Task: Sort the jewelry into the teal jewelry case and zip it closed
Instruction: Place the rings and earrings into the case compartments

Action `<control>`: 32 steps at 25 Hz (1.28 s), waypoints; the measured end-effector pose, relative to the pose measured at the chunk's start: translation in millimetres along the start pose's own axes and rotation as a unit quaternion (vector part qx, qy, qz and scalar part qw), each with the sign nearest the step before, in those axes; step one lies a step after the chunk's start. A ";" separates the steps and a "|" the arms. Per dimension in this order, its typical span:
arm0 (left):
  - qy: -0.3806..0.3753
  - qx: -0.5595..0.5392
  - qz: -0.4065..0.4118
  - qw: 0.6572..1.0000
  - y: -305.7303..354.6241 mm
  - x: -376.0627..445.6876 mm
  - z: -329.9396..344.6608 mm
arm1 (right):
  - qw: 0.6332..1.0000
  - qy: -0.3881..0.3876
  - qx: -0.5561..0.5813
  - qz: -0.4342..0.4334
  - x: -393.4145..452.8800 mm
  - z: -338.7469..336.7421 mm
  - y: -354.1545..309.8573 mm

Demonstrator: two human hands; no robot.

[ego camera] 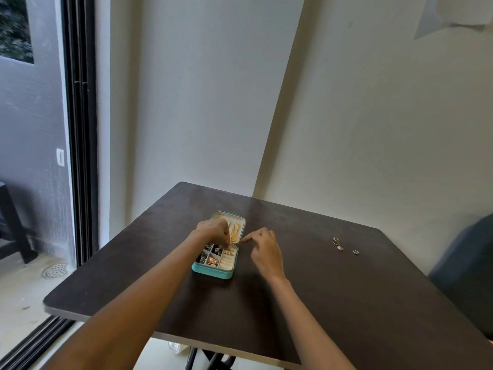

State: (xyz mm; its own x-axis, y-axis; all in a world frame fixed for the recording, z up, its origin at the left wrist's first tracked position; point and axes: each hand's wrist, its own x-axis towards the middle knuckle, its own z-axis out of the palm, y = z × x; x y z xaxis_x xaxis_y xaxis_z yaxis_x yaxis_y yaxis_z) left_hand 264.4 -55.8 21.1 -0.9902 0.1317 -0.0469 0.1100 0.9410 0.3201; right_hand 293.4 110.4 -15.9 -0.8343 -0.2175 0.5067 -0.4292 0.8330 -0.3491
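Head view: left hand [213,231] pinches a small piece over the teal case [213,273]; lower it gently. Right hand [262,249] beside the case, fingers loose, empty.

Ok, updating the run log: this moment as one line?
case open | left hand in tray | right hand beside | rings on table

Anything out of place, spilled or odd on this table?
Nothing spilled or damaged. The teal jewelry case lies open, with the left hand reaching in and the right hand beside it. The only stragglers are a few rings lying loose on the table, well to the case's right.
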 end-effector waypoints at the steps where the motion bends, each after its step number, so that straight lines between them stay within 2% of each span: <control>1: -0.001 -0.016 0.004 1.000 2.3 1.6 -0.3 | 0.999 0.014 0.014 0.027 0.2 -3.5 6.2; 5: 0.069 -0.090 0.052 0.992 38.2 13.8 13.0 | 0.996 0.028 0.018 0.082 -5.3 -17.3 39.4; 9: 0.104 -0.205 0.106 0.967 111.5 30.3 46.2 | 0.984 0.057 0.033 0.168 -8.1 -34.6 79.1; 13: 0.069 -0.307 0.134 0.940 191.4 52.9 87.3 | 0.962 0.085 0.034 0.258 -14.4 -57.8 145.7; 18: 0.022 -0.405 0.107 0.908 252.6 77.6 114.2 | 0.934 0.117 0.040 0.336 -11.0 -71.2 212.2; 21: 0.016 -0.423 0.082 0.902 265.2 98.4 121.1 | 0.924 0.099 0.035 0.368 5.9 -77.3 234.4; 28: 0.006 -0.425 0.056 0.903 254.4 119.6 127.8 | 0.915 0.028 -0.123 0.384 25.0 -77.7 248.6; 30: 0.001 -0.426 0.058 0.903 252.1 118.7 126.6 | 0.923 0.032 -0.098 0.371 21.7 -77.0 247.4; 32: 0.006 -0.426 0.063 0.902 249.5 115.2 124.5 | 0.942 0.025 0.009 0.336 20.5 -79.9 243.7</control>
State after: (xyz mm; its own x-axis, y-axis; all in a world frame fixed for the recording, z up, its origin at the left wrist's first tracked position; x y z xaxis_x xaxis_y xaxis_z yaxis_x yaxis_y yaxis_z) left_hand 188.6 232.9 -22.3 -0.9757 0.2136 0.0494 0.1208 0.3362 0.9340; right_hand 199.4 349.5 -27.5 -0.9021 0.3800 0.2043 0.1828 0.7656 -0.6168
